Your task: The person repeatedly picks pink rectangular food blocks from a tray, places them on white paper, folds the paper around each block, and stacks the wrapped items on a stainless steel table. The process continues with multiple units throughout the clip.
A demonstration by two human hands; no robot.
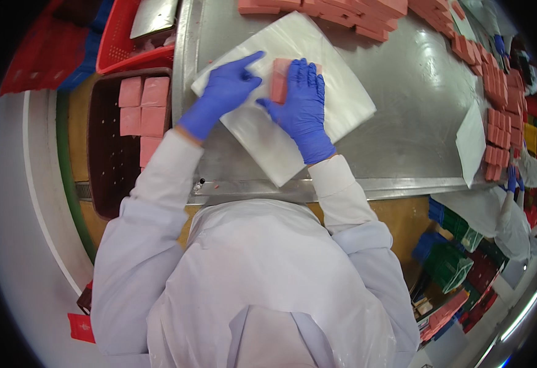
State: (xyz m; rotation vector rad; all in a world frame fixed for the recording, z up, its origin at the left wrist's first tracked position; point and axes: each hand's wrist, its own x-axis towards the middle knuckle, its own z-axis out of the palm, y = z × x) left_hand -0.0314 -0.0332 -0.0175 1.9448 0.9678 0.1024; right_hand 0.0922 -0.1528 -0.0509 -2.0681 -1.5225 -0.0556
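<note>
Both hands wear blue gloves. My right hand (303, 108) lies flat over the right part of a pink rectangular block (280, 78), its fingers together and the thumb spread to the left. Beneath the block is a stack of thin, whitish translucent plastic sheets (342, 101), turned at an angle on the steel table (401, 142). To the left, my left hand (231, 85) is over the sheets' left part, slightly blurred. Its index finger and thumb are apart with nothing between them, and it is clear of the block.
Pink blocks (342, 11) are piled along the table's far side, with more rows (496, 124) at the right. A brown perforated crate (107, 165) at the left holds wrapped pink blocks (155, 92). Behind it stands a red basket (116, 46). Co-workers (514, 221) are at the far right.
</note>
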